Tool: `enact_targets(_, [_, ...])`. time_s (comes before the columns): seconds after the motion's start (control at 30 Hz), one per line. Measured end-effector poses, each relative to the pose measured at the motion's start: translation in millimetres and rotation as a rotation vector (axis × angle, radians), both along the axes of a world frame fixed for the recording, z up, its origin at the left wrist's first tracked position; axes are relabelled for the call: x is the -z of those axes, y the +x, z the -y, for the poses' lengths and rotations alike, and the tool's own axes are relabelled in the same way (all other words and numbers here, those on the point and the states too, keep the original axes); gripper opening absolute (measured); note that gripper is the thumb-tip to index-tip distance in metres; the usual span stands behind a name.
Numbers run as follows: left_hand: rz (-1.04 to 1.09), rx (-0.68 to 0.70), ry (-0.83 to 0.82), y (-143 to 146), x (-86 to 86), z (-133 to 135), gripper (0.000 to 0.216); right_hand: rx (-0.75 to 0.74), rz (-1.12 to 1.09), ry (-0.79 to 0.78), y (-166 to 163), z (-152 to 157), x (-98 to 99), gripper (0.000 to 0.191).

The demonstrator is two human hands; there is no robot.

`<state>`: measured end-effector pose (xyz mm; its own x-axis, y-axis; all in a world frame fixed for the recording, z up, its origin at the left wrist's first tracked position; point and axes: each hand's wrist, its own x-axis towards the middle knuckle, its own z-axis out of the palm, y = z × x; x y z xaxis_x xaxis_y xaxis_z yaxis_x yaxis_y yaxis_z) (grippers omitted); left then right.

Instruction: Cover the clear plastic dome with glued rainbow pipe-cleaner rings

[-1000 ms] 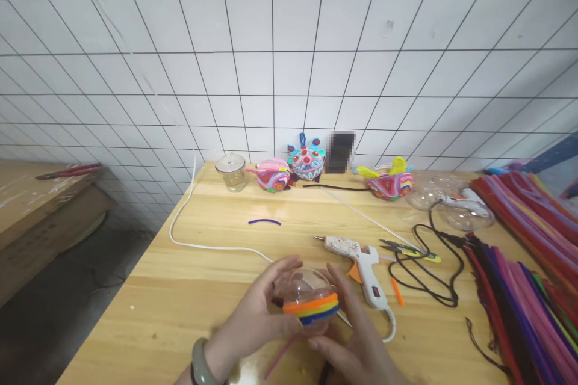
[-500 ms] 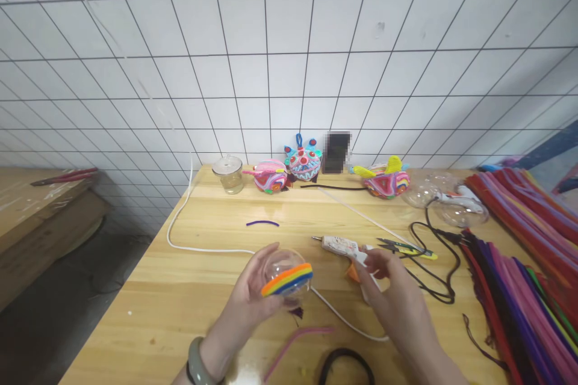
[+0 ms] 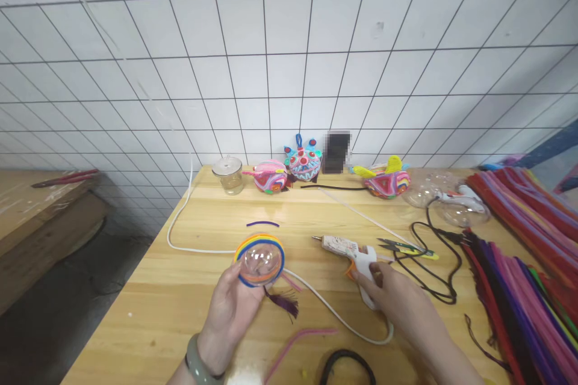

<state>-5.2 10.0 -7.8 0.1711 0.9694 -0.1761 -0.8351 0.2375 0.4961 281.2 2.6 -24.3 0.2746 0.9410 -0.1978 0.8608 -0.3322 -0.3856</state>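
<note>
My left hand holds a clear plastic half-sphere whose rim is wrapped in rainbow pipe cleaners; its open side faces me and a dark purple tassel hangs below it. My right hand is closed around the handle of a white hot glue gun that lies on the wooden table, its nozzle pointing left. A pink pipe cleaner and a black loop lie near the front edge.
Colourful finished figures, a glass jar and clear domes line the back by the tiled wall. Bundles of pipe cleaners fill the right side. Snips, black and white cords and a purple piece lie mid-table.
My right hand left the half-sphere and moved right onto the glue gun's handle. My left hand lifted the half-sphere and turned its open side towards me.
</note>
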Motion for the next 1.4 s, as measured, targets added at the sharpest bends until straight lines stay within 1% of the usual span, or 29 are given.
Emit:
enact_targets(0.17, [0.085,-0.014,-0.026,-1.1,-0.7,0.0,0.027,0.002,-0.1,0.025,7.2,-5.2,8.0,0.041])
enact_targets(0.33, [0.113,-0.009,-0.082,-2.4,-1.1,-0.6,0.032,0.055,-0.275,0.09,12.3,-10.7,12.0,0.026])
enact_targets(0.47, [0.116,-0.003,-0.078,-2.3,-1.9,-0.6,0.034,0.079,-0.452,0.143,12.3,-10.2,8.1,0.03])
enact_targets(0.57, [0.103,-0.012,-0.065,-1.9,-3.4,-1.1,0.034,0.091,-0.569,0.185,7.8,-4.0,0.3,0.035])
enact_targets(0.67, [0.08,-0.024,-0.062,-1.4,-4.1,-2.0,0.032,0.116,-0.833,0.21,-1.1,4.3,-11.3,0.039])
enact_targets(0.77, [0.062,-0.035,-0.082,-0.8,-2.6,-2.9,0.03,0.196,-1.156,0.228,-10.7,9.4,-21.9,0.035])
enact_targets(0.83, [0.054,-0.047,-0.096,-0.4,-0.5,-3.6,0.03,0.222,-1.257,0.224,-14.5,10.1,-25.0,0.037])
enact_targets(0.93, [0.046,-0.063,-0.099,0.1,2.7,-4.8,0.03,0.22,-1.287,0.207,-14.6,8.9,-22.5,0.041])
enact_targets(1.0, [0.047,-0.066,-0.093,0.2,4.0,-5.5,0.03,0.18,-1.251,0.171,-13.2,8.7,-19.1,0.04])
enact_targets(1.1, [0.053,-0.068,-0.083,0.4,4.0,-5.8,0.03,0.135,-1.168,0.139,-14.2,11.3,-16.8,0.046])
enact_targets(1.17, [0.054,-0.07,-0.071,0.8,3.5,-5.5,0.031,0.155,-1.149,0.162,-17.3,14.0,-16.9,0.047])
enact_targets(1.27, [0.043,-0.08,-0.024,2.0,3.2,-4.9,0.034,0.154,-1.184,0.185,-22.1,17.1,-15.5,0.044])
enact_targets(1.4, [-0.003,-0.073,0.036,3.9,4.0,-4.2,0.048,0.106,-1.173,0.212,-26.7,19.4,-12.8,0.043])
